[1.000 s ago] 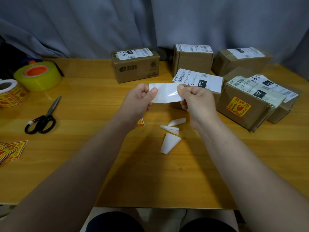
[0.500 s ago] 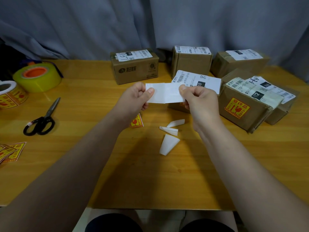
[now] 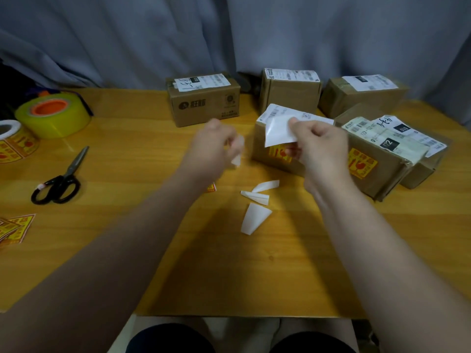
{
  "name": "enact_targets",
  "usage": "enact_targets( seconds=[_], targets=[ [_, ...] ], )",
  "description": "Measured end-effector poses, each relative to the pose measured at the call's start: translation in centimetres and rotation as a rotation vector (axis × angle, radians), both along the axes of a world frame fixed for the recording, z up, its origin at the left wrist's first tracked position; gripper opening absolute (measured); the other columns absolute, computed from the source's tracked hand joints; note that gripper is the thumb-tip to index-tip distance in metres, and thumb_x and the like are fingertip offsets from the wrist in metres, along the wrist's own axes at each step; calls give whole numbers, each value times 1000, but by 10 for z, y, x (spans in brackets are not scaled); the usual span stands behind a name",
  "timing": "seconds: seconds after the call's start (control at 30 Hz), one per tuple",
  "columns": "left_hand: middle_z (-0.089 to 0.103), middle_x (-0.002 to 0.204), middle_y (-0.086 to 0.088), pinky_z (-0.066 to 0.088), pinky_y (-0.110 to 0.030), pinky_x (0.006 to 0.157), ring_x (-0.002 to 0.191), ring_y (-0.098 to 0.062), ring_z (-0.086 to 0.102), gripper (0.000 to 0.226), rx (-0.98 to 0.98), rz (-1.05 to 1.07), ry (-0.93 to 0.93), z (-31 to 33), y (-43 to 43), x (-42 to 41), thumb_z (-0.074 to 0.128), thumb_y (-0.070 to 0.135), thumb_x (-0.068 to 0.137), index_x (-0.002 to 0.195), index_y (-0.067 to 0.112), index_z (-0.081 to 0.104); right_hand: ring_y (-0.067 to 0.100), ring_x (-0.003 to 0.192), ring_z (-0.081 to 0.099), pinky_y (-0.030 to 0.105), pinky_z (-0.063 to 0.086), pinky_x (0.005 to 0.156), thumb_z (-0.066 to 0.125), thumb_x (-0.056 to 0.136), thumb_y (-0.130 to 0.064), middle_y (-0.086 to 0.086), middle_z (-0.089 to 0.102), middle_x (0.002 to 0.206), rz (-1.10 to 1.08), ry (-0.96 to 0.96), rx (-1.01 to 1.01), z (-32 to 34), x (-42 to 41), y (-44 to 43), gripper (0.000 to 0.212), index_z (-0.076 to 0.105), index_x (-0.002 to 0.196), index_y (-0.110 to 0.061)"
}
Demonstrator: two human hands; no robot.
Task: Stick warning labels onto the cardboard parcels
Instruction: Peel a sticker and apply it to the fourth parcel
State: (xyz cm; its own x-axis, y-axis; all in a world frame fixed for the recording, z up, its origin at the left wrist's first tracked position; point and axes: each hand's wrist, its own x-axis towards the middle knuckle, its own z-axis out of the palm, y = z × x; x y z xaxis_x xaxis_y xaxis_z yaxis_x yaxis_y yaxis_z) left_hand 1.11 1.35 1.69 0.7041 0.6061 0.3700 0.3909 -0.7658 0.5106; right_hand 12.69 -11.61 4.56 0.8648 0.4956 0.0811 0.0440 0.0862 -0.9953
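My right hand (image 3: pixel 321 149) pinches a white paper piece (image 3: pixel 276 133), white side towards me, in front of the nearest cardboard parcel (image 3: pixel 262 159). That parcel shows part of a yellow warning label (image 3: pixel 279 154) on its front face. My left hand (image 3: pixel 211 149), blurred, holds a narrow white backing strip (image 3: pixel 238 151) left of the parcel. A second parcel (image 3: pixel 382 179) to the right carries a yellow warning label (image 3: pixel 362 163). Three more parcels stand at the back: left (image 3: pixel 204 108), middle (image 3: pixel 290 98), right (image 3: pixel 356 98).
Curled white backing scraps (image 3: pixel 257 202) lie on the wooden table (image 3: pixel 229 276) between my forearms. At the left are a yellow tape roll (image 3: pixel 53 118), a roll of warning labels (image 3: pixel 15 143), black scissors (image 3: pixel 61 182) and several cut labels (image 3: pixel 15 228). One label (image 3: pixel 211 187) peeks out beside my left wrist.
My hands, which held one white sheet together, have moved apart. The left hand has pulled away to the left with a narrow strip; the right hand keeps the larger piece near the parcel.
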Motion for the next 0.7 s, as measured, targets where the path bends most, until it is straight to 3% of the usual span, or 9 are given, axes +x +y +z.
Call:
enact_targets(
  seconds=[0.07,0.13,0.2,0.3,0.37,0.43,0.5,0.57,0.7],
  targets=[
    [45,88,1,28,-27,68,84,-18,45,16,148,-96,116,-4,-6,7,56,27,91,79,19,49,10,51,54,21,48,52,65,87,-19,0,59,59,-1,-9,3,-1,-8,4,22,65,67,-12],
    [45,86,1,23,-27,63,84,-20,47,15,160,-169,221,-9,-5,5,56,23,91,79,18,48,9,52,54,21,48,52,65,87,-18,0,57,62,-13,11,16,-4,-9,3,14,66,76,-10],
    [48,91,-2,31,-29,68,87,-21,49,14,147,-253,344,-14,-9,4,55,25,91,86,12,56,5,53,55,20,48,51,65,87,-17,-3,58,66,-16,34,24,-6,-11,2,10,65,93,-9],
    [57,100,-8,42,-34,81,96,-24,56,30,52,-354,489,-19,-15,3,56,35,90,95,8,69,0,56,57,14,47,49,62,89,-13,-5,57,66,-13,34,32,-7,-15,3,17,59,105,-13],
    [63,97,-6,43,-36,85,96,-21,56,50,23,-390,517,-19,-19,-1,50,55,84,94,12,72,4,64,59,15,48,52,60,89,-12,-5,58,67,-33,30,39,-4,-16,2,21,56,109,-16],
    [65,91,-4,42,-36,84,93,-21,54,64,45,-355,435,-12,-23,-5,39,66,81,89,11,71,7,65,59,24,50,60,59,89,-9,-4,60,72,-57,18,43,-2,-15,3,24,53,111,-19],
    [59,87,-1,41,-33,77,89,-19,52,51,70,-243,165,0,-26,-9,47,60,85,85,12,64,6,62,55,34,51,65,58,88,-7,-3,57,73,-81,-8,41,-1,-15,5,27,50,109,-22],
    [50,90,3,35,-27,75,88,-14,45,45,182,-131,-82,13,-31,-11,57,59,75,89,15,58,7,63,53,37,49,69,57,86,-5,-5,53,71,-101,-31,53,-1,-17,8,29,49,107,-23],
    [56,102,-5,25,-33,81,96,-18,40,38,603,-42,-115,17,-39,-4,54,47,72,94,17,60,11,68,53,35,47,71,56,83,-2,-7,51,71,-82,-32,91,-1,-28,17,32,48,107,-23]
  ],
)
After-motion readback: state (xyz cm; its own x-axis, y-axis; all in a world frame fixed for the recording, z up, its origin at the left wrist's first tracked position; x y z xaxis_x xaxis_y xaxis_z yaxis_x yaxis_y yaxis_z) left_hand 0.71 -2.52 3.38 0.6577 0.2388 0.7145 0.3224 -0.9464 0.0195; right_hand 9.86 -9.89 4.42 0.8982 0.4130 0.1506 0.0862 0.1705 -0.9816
